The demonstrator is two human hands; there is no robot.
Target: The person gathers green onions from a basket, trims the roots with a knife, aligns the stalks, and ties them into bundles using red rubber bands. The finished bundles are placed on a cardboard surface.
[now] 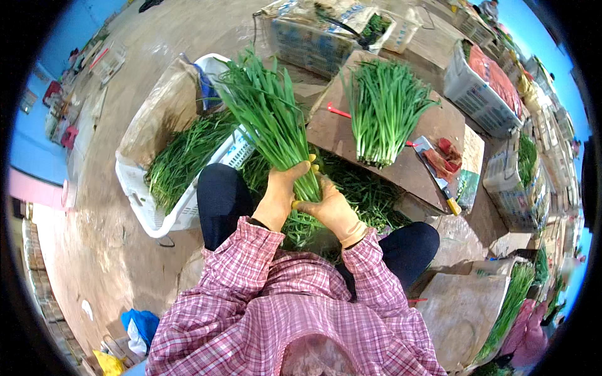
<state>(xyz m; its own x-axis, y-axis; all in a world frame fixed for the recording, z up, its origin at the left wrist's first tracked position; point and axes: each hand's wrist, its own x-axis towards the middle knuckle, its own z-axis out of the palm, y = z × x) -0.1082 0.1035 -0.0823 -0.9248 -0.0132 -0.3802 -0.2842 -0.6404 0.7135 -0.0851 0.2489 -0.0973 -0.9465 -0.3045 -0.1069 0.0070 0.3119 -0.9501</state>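
My left hand (282, 189), in a yellowish rubber glove, closes round the stems of a bunch of long green leafy vegetables, likely garlic chives (270, 113). Lower on the same stems grips my right hand (329, 204), gloved alike. The leaves fan out up and to the left. On a brown board (432, 164) to the right lies another bunch of the greens (385, 108), white stem ends towards me. Beside it are a knife (435, 171) with a yellow and black handle, a red cloth (447, 159) and a red strap (338, 111).
A white plastic basket (164, 225) holding loose greens (188, 150) stands at my left. Trimmed leaves (362, 188) lie between my knees. Beyond the board stands a covered basket (305, 47); more baskets (484, 103) line the right. A sheet-covered basket (463, 315) is at lower right.
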